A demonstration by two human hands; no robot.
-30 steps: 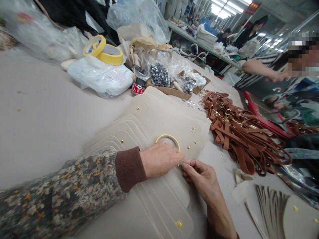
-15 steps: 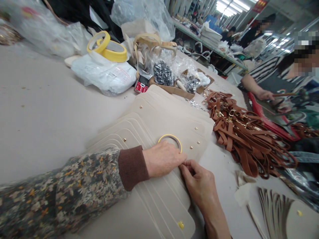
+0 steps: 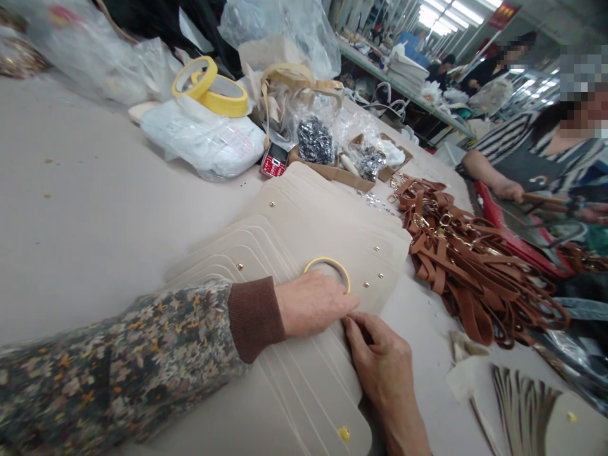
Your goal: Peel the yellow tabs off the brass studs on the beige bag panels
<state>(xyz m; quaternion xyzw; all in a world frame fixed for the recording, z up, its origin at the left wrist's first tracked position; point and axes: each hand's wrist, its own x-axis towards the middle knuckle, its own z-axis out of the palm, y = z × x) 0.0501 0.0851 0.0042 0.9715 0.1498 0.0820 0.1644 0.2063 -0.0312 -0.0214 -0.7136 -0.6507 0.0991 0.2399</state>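
A fanned stack of beige panels (image 3: 266,266) with small gold studs lies before me. Over it, my left hand (image 3: 313,305), in a flowered sleeve with a brown cuff, is closed on a narrow yellow-rimmed roll of tape (image 3: 329,261). The roll's lower part is hidden behind the knuckles. Beside those fingertips, at the stack's right edge, my right hand (image 3: 384,354) is closed in a pinch. What lies between its thumb and finger is too small to make out. A yellow scrap (image 3: 344,434) sits on the panel corner nearest me.
Brown straps (image 3: 465,259) with gold clasps are heaped at the right. Yellow tape rolls (image 3: 223,96) rest on a white plastic bag (image 3: 204,139). Behind the stack are cardboard trays (image 3: 323,170) of small parts. A co-worker's hand (image 3: 509,190) grips a stick-like handle at far right.
My right hand's fingertips have dropped slightly away from the left hand's. The left hand keeps its hold on the roll. The whole view has shifted slightly.
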